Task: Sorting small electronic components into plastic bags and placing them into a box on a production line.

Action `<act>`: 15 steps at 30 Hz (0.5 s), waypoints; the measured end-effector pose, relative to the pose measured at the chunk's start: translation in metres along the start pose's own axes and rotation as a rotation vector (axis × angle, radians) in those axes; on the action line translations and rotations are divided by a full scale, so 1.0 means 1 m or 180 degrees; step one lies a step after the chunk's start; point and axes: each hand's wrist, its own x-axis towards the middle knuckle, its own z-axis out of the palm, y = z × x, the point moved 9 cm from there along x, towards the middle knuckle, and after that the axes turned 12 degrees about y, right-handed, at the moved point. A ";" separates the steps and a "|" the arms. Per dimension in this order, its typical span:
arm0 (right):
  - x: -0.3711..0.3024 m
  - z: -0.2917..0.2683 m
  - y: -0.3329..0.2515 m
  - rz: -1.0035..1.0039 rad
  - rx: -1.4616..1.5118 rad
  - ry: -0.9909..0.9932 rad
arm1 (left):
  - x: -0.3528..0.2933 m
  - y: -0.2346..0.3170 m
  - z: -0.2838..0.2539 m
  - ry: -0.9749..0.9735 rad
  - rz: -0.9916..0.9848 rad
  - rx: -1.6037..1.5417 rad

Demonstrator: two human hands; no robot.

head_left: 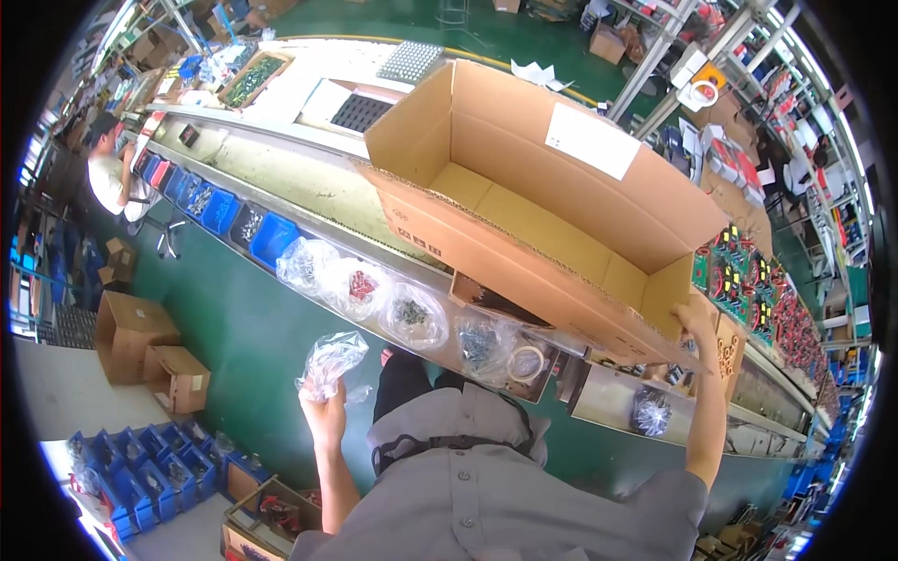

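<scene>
My left hand (325, 411) is closed around a crumpled clear plastic bag (337, 360), held out over the floor left of my body. What the bag contains, if anything, I cannot make out. A long open cardboard box (486, 257) rests slantwise across the workbench, its flaps raised and its visible inside bare. My right hand (694, 323) grips the right end of this box at its edge, fingers partly hidden by the cardboard. A white sheet (591, 140) is on the box's far flap.
Clear bags of small parts (412, 313) and blue bins (273, 238) line the bench's near edge. A tape roll (526, 363) lies nearby. Green circuit boards (739, 271) are at right. Cardboard boxes (136, 337) stand on the left, and a person (108, 173) sits at far left.
</scene>
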 end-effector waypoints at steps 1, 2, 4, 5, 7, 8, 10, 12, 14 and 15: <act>-0.003 -0.006 -0.007 0.0027 0.0051 0.0156 | 0.002 -0.005 -0.001 -0.0011 -0.0048 -0.0007; -0.004 -0.012 -0.012 0.0050 0.0107 0.0317 | 0.004 -0.008 -0.002 -0.0022 -0.0092 -0.0018; 0.002 -0.018 -0.005 0.0008 0.0198 0.0364 | 0.008 -0.009 -0.005 -0.0027 -0.0087 -0.0083; 0.004 -0.022 -0.006 -0.0016 0.0298 0.0397 | 0.010 -0.010 -0.006 -0.0042 -0.0081 -0.0127; 0.000 -0.027 -0.026 -0.0153 0.0312 0.0269 | 0.012 -0.009 -0.012 -0.0011 -0.0114 -0.0151; -0.007 -0.026 -0.041 -0.0257 0.0328 0.0115 | 0.012 -0.011 -0.017 0.0002 -0.0155 -0.0140; -0.021 -0.029 -0.069 -0.0403 0.0392 0.0199 | 0.009 -0.015 -0.028 0.0026 -0.0154 -0.0131; -0.023 -0.032 -0.082 -0.0569 0.0311 0.0582 | 0.005 -0.013 -0.040 0.0058 -0.0098 -0.0036; -0.004 -0.042 -0.076 -0.1336 -0.0118 0.1013 | 0.003 -0.006 -0.050 -0.0149 -0.0036 0.0200; -0.017 -0.032 -0.095 -0.0958 -0.0107 0.0349 | 0.002 0.003 -0.055 -0.0104 0.0155 0.0283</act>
